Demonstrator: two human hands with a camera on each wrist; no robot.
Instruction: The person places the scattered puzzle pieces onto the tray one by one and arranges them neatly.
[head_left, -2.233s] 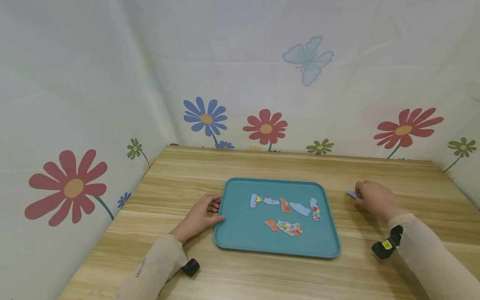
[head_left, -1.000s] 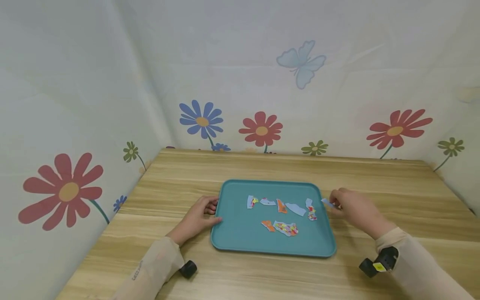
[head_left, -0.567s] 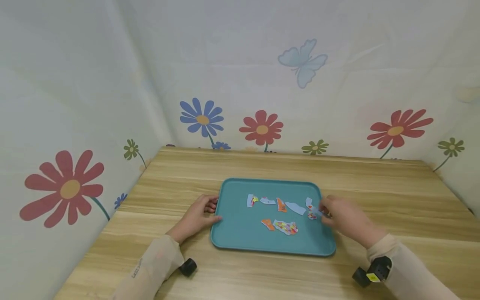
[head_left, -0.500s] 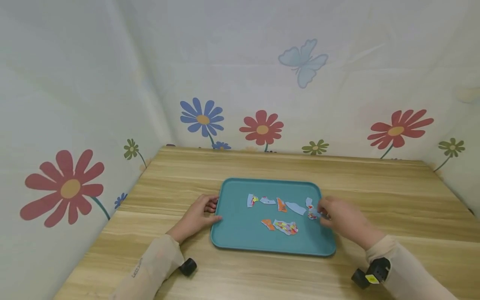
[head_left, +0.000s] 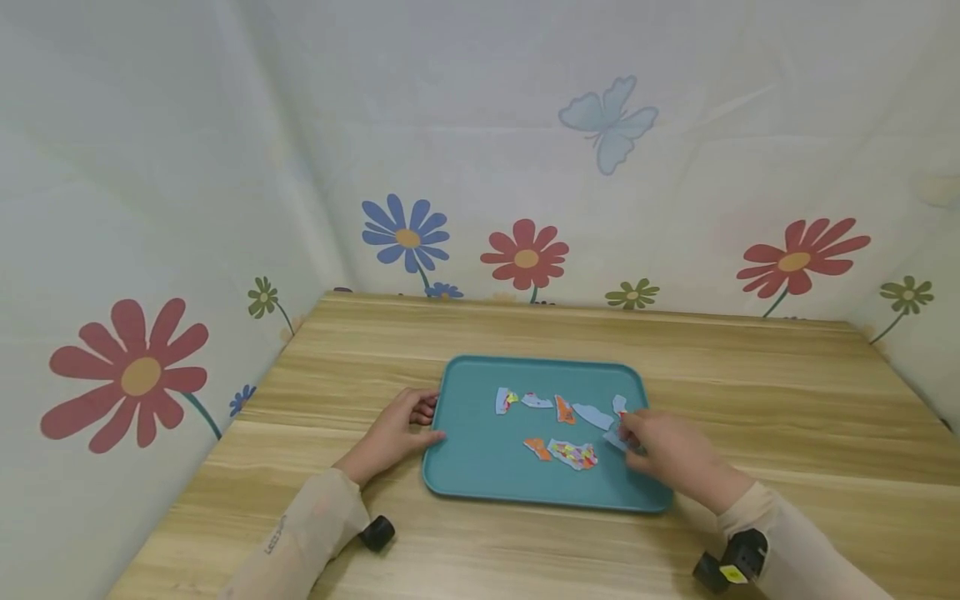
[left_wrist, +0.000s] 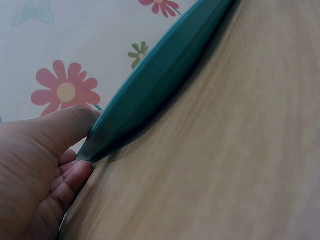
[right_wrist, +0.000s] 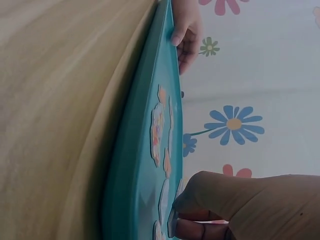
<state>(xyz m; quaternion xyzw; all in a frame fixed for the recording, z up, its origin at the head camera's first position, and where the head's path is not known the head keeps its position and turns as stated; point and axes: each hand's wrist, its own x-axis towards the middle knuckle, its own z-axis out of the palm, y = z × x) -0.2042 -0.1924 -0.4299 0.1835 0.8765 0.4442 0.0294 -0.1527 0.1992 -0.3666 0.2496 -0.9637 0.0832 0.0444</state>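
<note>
A teal tray point(head_left: 480, 475) lies on the table, bearing several torn-looking flat paper pieces. At its left rim is my left hand point(head_left: 393, 432); in the left wrist view the thumb point(left_wrist: 75, 122) lies over the rim and the fingertips are under it. My right hand point(head_left: 678, 454) is over the tray's right side, pinching a pale blue paper piece point(head_left: 615, 439) between thumb and fingers. Beside that piece lie a long pale blue piece point(head_left: 592, 416) and a small pale piece point(head_left: 619, 404). The right fingers partly hide a colourful piece.
Also on the tray are a multicoloured piece point(head_left: 573, 454), two orange pieces, one of them the nearer orange piece point(head_left: 537, 448), and pale pieces such as the left one point(head_left: 502, 401). The wooden table point(head_left: 480, 550) meets a flower-printed cloth backdrop point(head_left: 465, 125).
My right hand has carried the pale blue piece leftward from the table, over the tray's right rim, to beside the long pale piece. My left hand has stayed at the left rim.
</note>
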